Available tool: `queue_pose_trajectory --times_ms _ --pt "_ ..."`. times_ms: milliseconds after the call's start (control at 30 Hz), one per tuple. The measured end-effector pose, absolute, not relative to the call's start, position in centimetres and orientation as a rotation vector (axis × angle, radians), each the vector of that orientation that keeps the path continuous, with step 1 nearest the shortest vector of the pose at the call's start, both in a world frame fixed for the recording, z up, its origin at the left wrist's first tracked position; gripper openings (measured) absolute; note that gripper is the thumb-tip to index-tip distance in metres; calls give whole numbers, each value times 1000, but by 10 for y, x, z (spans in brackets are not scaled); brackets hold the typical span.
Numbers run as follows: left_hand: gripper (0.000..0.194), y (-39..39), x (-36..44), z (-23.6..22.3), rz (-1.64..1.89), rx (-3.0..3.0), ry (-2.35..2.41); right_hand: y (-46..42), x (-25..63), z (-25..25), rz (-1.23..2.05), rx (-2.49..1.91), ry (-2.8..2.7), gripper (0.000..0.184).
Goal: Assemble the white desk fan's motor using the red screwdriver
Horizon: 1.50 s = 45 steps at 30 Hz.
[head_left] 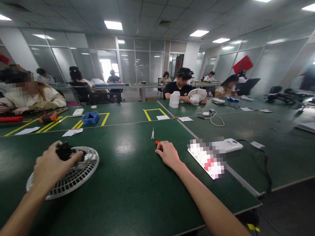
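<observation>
On the left of the green table lies a round white fan grille. My left hand is closed around a black fan motor that sits over the grille's middle; the palm side of the grip is hidden. Near the table's centre, my right hand rests low with its fingers curled over a small orange-red object. Most of that object is covered, so its kind does not show. Just beyond it lies a slim, pale pointed tool, apart from the fingers.
Right of my right arm are a lit phone and a white device with a black cable. Further back are a blue bin, an orange-and-black tool, paper slips and a white cable. Across the table, a person holds a white fan.
</observation>
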<state>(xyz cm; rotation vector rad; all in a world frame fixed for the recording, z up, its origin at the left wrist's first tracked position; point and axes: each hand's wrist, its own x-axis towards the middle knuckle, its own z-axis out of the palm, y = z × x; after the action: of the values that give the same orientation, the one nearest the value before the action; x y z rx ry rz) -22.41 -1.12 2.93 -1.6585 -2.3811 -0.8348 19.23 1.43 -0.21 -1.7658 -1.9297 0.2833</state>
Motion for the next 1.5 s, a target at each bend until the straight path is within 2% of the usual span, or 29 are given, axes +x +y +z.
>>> queue_pose_trajectory --times_ms 133,367,567,800,967,1067,1200,1400,1500 --pt "103 -10 -148 32 -920 -1813 -2320 13 195 0 260 -1811 -1865 6" --pt "97 -4 -75 -8 -1214 -2118 -1721 19 199 -11 231 -1761 -1773 10" --pt "96 0 -38 -17 -1244 -2220 -1535 25 199 -22 262 -1672 -1672 10" --pt "94 -1 -5 -19 -1282 -2209 -1575 30 198 -29 262 -1502 -1614 12" --pt "88 0 -7 -22 -1366 -2158 -1513 27 196 -20 293 -1390 -1472 11" --pt "85 -2 -10 -20 -1411 -2113 -1509 20 191 -8 428 -1236 -1421 14" --pt "71 -4 -12 -19 -1439 -2097 -1387 5 180 5 421 -1083 -1505 12" --pt "30 -8 -15 -16 -1399 -2128 -1056 -11 165 10 294 -1051 -1703 10" --pt "22 -9 -14 -14 -1461 -2115 -1011 -15 160 10 266 -1071 -1751 11"
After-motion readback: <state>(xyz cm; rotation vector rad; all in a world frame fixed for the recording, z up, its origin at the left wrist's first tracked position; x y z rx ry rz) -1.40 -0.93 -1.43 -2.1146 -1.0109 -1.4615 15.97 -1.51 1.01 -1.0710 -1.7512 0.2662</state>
